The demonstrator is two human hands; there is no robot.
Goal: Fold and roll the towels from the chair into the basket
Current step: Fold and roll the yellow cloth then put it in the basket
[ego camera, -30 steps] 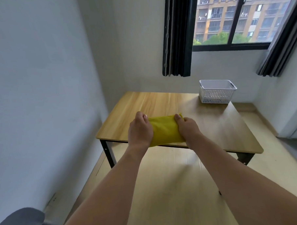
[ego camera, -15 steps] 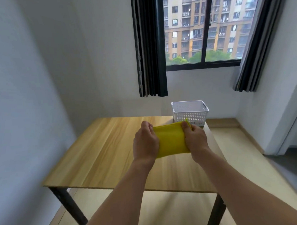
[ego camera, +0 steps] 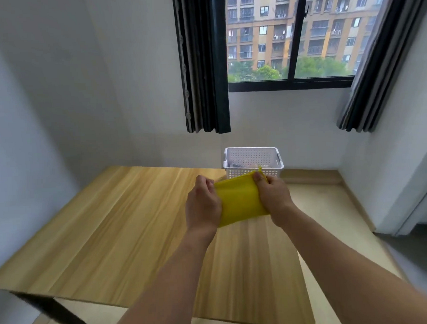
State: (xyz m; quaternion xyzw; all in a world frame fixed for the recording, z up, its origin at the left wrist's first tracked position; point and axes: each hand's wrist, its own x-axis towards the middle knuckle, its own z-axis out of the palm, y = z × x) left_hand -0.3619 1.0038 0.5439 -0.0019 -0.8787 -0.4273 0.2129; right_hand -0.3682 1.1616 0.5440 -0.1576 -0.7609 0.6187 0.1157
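Towel [ego camera: 238,201] being held taut in the air over the bench [ego camera: 117,229], in front of the basket [ego camera: 252,157].

The left hand [ego camera: 203,206] and right hand [ego camera: 274,197] are each gripping one short end, fingers [ego camera: 257,177] curled round the cloth. To fold well, the person is best keeping the edges level and the corners matched, then laying the towel flat on the bench before rolling.

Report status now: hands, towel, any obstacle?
Left hand and right hand both grip yellow towel, held above table. Basket just beyond. Nothing between.
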